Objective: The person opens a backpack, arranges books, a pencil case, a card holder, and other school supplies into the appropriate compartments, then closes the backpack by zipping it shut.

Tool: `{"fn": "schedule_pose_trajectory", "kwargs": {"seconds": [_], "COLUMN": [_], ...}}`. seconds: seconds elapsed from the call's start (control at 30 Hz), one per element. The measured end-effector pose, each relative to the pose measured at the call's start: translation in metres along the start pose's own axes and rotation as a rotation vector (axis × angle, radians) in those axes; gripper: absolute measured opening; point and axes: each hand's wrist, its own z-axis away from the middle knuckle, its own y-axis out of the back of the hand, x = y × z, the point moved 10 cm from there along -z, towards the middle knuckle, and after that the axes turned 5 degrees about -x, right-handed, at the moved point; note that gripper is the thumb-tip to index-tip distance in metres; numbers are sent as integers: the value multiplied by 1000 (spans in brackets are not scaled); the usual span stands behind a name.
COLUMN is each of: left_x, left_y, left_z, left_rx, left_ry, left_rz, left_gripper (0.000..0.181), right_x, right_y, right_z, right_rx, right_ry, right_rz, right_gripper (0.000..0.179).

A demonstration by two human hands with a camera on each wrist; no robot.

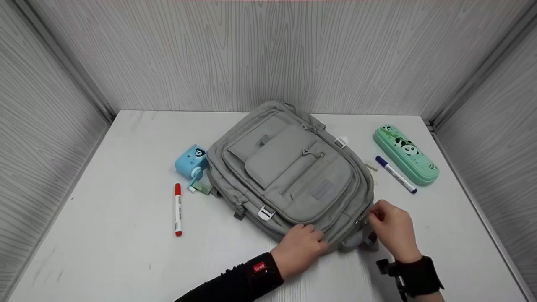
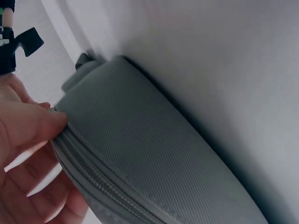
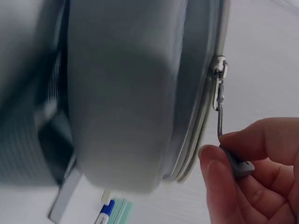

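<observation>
A grey backpack (image 1: 289, 167) lies front side up on the white table, its top toward the back wall. My left hand (image 1: 300, 247) grips its near bottom edge; in the left wrist view the thumb (image 2: 32, 126) presses beside a closed zipper track (image 2: 103, 184), with the fingers on the other side. At the bag's right lower side, my right hand (image 1: 392, 226) pinches a zipper pull. Seen from the right wrist, thumb and forefinger hold the grey pull tab (image 3: 237, 164), and its cord runs taut to the metal slider (image 3: 219, 70).
Left of the bag are a light blue box (image 1: 191, 161) with a crank-like arm and a red marker (image 1: 178, 209). To its right lie a blue marker (image 1: 396, 174) and a green panda pencil case (image 1: 405, 155). Grey wood-grain walls (image 1: 268, 58) enclose the back and sides.
</observation>
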Motion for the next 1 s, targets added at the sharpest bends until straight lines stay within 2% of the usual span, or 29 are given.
{"fn": "schedule_pose_trajectory", "kwargs": {"seconds": [0.2, 0.27, 0.43, 0.57, 0.73, 0.87, 1.0], "left_x": [-8, -11, -19, -29, -48, -70, -99], "left_y": [8, 9, 8, 11, 14, 11, 11], "left_z": [22, 27, 38, 47, 58, 69, 83], "left_rx": [82, 84, 40, 73, 138, 117, 69], "left_ry": [-97, -120, -157, -159, -126, -59, 34], "left_rz": [18, 12, 9, 2, -21, -10, -3], "left_gripper": [9, 10, 7, 3, 6, 8, 11], "right_x": [23, 30, 45, 50, 48, 34, 8], "right_y": [15, 19, 21, 19, 14, 5, -12], "right_z": [-16, -20, -24, -16, 4, 20, 32], "right_rx": [75, 90, 77, 56, 1, -95, -215], "right_ry": [-36, -59, -109, -138, -186, -210, -188], "right_rz": [34, 45, 45, 36, 31, 25, 8], "right_gripper": [9, 9, 10, 10, 8, 5, 9]}}
